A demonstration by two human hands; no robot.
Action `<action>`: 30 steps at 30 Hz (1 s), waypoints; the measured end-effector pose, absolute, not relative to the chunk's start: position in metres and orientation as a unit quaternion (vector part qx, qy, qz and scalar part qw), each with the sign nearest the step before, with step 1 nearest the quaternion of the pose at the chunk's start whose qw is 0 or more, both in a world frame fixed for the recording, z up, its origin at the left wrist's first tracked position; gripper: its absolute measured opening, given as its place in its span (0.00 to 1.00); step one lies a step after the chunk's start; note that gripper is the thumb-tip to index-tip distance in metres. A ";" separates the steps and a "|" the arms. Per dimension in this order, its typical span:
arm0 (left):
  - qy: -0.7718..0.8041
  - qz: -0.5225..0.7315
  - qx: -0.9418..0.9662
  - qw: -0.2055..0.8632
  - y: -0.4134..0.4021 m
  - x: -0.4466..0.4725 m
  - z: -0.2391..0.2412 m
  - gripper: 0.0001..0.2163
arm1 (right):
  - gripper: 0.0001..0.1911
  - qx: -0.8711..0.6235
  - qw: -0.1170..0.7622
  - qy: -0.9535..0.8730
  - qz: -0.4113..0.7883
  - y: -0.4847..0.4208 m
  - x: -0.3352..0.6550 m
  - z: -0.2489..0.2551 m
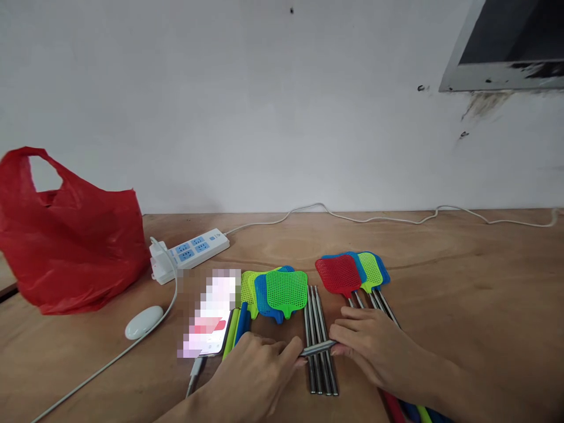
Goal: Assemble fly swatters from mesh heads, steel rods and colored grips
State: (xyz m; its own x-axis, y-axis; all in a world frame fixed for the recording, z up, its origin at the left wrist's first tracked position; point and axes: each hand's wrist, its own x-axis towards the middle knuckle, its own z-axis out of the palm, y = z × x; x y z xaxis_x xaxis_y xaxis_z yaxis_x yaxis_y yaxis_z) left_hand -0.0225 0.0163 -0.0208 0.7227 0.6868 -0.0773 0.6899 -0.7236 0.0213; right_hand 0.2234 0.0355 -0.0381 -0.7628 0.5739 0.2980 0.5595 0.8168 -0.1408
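My left hand [258, 370] and my right hand [374, 343] are both closed on a metal rod [318, 348], held nearly level between them; its ends are hidden in my fingers. Below it several loose metal rods [314, 308] lie side by side on the wooden table. Loose fly swatter heads, a green one [286, 289] on top of blue and yellow-green ones, overlap just behind my left hand. Beside that hand lie yellow-green [230, 335] and blue [242, 323] handle tubes, partly covered. Fly swatters with a red head [338, 274] and others lie beneath my right hand and forearm.
A lit phone [215, 317], partly pixelated, lies left with a cable plugged in. Behind it are a white power strip [198, 247] and a white mouse-shaped object [144, 322]. A red plastic bag [74, 235] stands far left. A thin white cord [374, 220] runs along the wall.
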 end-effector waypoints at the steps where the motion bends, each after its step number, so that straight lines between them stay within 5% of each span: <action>1: 0.376 -0.037 0.926 0.016 0.015 -0.022 -0.021 0.07 | 0.15 -0.308 0.159 -0.937 0.026 0.036 0.224 -0.038; 12: 0.365 -0.075 0.928 0.022 0.029 -0.037 0.000 0.12 | 0.20 -0.370 0.209 -0.899 0.110 0.043 0.265 -0.025; 22: 0.348 -0.014 0.935 0.067 0.026 -0.046 -0.001 0.13 | 0.19 -0.355 0.144 -0.920 0.082 0.035 0.269 -0.021; 30: 0.365 0.025 0.925 0.103 0.026 -0.065 -0.007 0.14 | 0.14 -0.404 0.134 -0.887 0.181 0.030 0.277 -0.019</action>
